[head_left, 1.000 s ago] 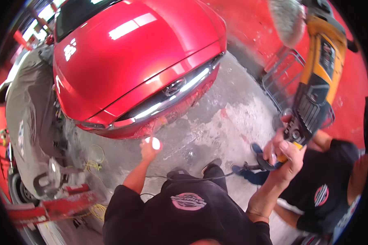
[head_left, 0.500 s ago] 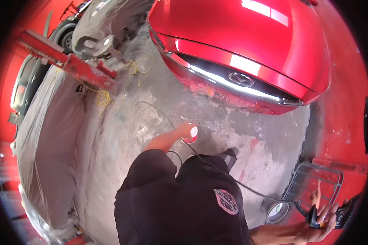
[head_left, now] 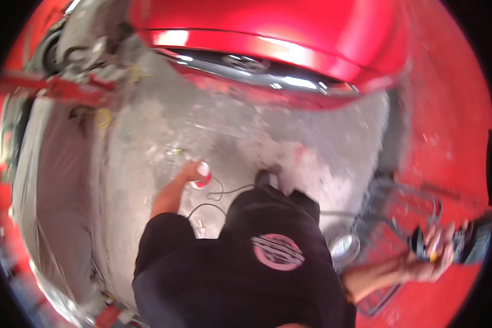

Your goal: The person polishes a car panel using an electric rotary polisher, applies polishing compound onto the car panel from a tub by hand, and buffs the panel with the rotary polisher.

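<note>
My left hand (head_left: 189, 171) is closed around a red-and-white bottle (head_left: 203, 170), held out over the concrete floor. At the right, my right hand (head_left: 435, 256) grips a black corded power tool (head_left: 480, 236) that looks like a polisher. Blur and the edge of the view hide its working end. A dark cord (head_left: 339, 212) runs behind my legs toward this tool. Ahead is the front of a glossy red car (head_left: 268, 41), apart from both hands.
A dark metal rack (head_left: 405, 195) stands at the right, with a round light-topped container (head_left: 345, 249) beside it. Covered vehicles (head_left: 63, 191) line the left. A red lift arm (head_left: 54, 89) juts in there. Cord loops (head_left: 216, 195) lie on the floor near my feet.
My view has turned, and the car now sits higher and further left in it. The left hand with the bottle also appears further left. Both hands keep their holds.
</note>
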The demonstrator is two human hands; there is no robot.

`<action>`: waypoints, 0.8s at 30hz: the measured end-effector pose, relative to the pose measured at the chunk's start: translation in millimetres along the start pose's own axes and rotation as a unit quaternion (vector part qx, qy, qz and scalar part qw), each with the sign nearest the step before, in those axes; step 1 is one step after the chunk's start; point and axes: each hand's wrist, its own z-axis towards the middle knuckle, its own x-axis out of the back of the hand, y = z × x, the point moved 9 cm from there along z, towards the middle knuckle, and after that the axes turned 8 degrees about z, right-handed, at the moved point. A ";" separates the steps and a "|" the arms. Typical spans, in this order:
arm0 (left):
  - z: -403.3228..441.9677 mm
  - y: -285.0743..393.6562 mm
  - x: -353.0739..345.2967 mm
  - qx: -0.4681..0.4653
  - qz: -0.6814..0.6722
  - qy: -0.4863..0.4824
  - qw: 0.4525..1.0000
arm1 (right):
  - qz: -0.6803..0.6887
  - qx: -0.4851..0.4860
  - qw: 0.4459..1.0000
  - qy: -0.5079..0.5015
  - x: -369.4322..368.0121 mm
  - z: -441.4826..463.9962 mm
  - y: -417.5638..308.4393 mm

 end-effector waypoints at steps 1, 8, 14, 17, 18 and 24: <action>-9.9 22.1 2.7 0.013 -0.027 -0.005 1.000 | 0.049 -0.003 0.999 0.001 -14.8 8.4 7.1; -38.2 152.2 3.1 0.148 -0.031 0.198 0.969 | 0.185 -0.145 0.972 -0.013 82.0 55.9 79.1; -58.1 330.8 -38.6 0.179 -0.011 0.297 0.938 | 0.328 -0.341 0.881 0.031 274.9 60.6 131.0; -58.6 435.2 -54.2 0.234 -0.015 0.215 0.948 | 0.375 -0.454 0.797 0.133 375.6 48.7 164.2; -51.7 467.3 -56.6 0.225 -0.013 0.204 0.953 | 0.387 -0.476 0.774 0.155 402.5 37.1 176.9; 73.9 625.0 -140.1 0.133 0.021 0.208 0.969 | 0.449 -0.530 0.645 0.318 563.2 -80.7 252.9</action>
